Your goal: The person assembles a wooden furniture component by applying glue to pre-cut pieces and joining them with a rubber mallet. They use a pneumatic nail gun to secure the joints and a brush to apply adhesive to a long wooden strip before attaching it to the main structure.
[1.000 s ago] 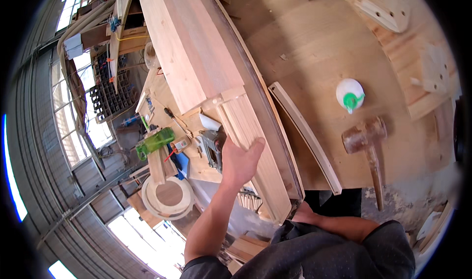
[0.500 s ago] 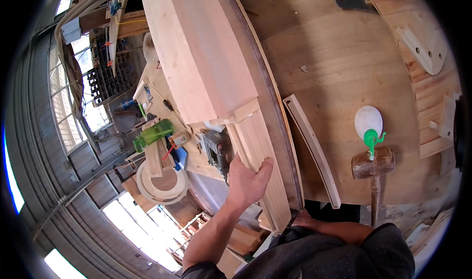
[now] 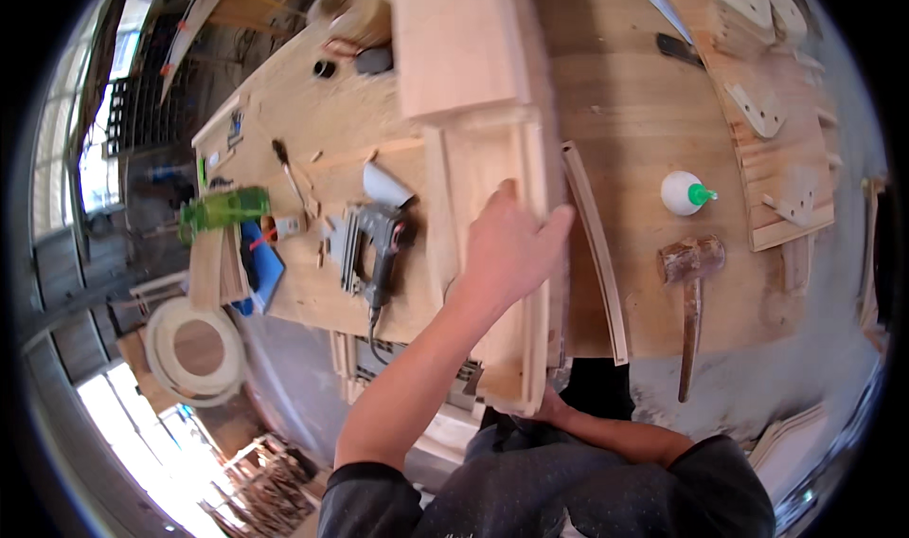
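A long pale wooden workpiece (image 3: 459, 50) runs from the top edge toward my body. Its near part has a shallow recess between raised side rails. Across this recess reaches my left hand (image 3: 516, 240), its fingers inside and its thumb over the right rail, gripping the piece. At the near end, my right hand (image 3: 546, 403) is against the workpiece, its fingers hidden by the wood. Just right of the workpiece lies a narrow curved wooden strip (image 3: 595, 254).
On the bench (image 3: 653, 320) to the right are a wooden mallet (image 3: 693, 261) and a white glue bottle (image 3: 684, 194) with a green cap. Left are a corded power tool (image 3: 381, 240), a green bottle (image 3: 227, 208) and a brush (image 3: 286, 164). Shaped wooden parts (image 3: 757, 112) sit far right.
The workpiece has rolled, so its recess now faces up, and it stands more upright in view. My left hand has shifted from its left edge across the recess. The view has turned.
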A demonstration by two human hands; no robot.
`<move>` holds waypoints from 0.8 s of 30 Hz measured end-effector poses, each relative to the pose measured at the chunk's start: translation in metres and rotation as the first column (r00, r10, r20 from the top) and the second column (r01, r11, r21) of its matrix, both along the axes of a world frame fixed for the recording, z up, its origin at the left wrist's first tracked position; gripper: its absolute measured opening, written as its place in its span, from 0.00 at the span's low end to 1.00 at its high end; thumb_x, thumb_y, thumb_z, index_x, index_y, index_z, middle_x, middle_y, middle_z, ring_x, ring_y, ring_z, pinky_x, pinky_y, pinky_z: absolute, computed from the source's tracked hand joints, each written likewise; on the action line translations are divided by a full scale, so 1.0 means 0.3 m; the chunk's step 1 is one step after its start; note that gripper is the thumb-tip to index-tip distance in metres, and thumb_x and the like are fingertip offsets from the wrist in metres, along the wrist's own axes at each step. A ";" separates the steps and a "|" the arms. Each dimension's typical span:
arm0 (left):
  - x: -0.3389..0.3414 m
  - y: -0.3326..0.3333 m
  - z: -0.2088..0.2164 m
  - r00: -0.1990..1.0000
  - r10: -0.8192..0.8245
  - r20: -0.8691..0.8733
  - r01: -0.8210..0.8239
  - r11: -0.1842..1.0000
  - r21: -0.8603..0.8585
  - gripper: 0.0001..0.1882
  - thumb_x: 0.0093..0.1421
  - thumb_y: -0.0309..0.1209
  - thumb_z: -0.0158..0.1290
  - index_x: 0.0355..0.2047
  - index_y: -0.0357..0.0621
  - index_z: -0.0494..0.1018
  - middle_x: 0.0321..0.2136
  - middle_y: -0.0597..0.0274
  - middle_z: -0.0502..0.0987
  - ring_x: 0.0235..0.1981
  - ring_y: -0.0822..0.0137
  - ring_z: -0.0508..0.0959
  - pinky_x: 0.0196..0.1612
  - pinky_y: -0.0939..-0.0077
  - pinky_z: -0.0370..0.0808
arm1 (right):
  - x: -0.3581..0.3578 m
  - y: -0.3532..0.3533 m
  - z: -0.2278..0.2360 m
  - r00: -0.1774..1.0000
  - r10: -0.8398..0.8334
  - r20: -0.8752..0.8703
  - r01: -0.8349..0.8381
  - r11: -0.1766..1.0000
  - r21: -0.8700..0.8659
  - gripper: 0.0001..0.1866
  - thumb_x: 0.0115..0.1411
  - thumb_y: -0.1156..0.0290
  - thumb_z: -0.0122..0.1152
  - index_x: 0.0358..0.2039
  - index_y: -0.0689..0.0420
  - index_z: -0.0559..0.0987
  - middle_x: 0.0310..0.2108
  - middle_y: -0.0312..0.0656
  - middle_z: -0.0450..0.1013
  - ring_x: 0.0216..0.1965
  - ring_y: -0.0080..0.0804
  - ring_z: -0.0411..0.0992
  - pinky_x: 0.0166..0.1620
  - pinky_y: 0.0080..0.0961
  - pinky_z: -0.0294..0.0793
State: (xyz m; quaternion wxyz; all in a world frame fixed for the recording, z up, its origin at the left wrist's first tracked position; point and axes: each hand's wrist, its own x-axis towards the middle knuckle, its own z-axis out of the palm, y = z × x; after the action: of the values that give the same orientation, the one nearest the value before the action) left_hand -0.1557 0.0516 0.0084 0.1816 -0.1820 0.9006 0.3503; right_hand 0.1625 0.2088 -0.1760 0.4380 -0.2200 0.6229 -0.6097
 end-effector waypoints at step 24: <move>1.211 -0.743 -0.293 0.517 0.844 -0.142 -0.776 0.532 0.340 0.12 0.66 0.33 0.63 0.34 0.33 0.80 0.25 0.55 0.80 0.29 0.72 0.76 0.37 0.72 0.76 | -0.543 -0.016 0.717 0.740 -0.425 -0.520 0.596 0.773 0.217 0.08 0.71 0.72 0.66 0.45 0.63 0.83 0.36 0.38 0.80 0.35 0.22 0.78 0.40 0.22 0.78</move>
State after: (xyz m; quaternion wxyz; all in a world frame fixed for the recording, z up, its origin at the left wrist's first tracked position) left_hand 0.2076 -0.1712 -0.0796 -0.1179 -0.5073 0.6772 0.5198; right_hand -0.0003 0.2039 0.0390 0.1296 -0.0829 0.8448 -0.5124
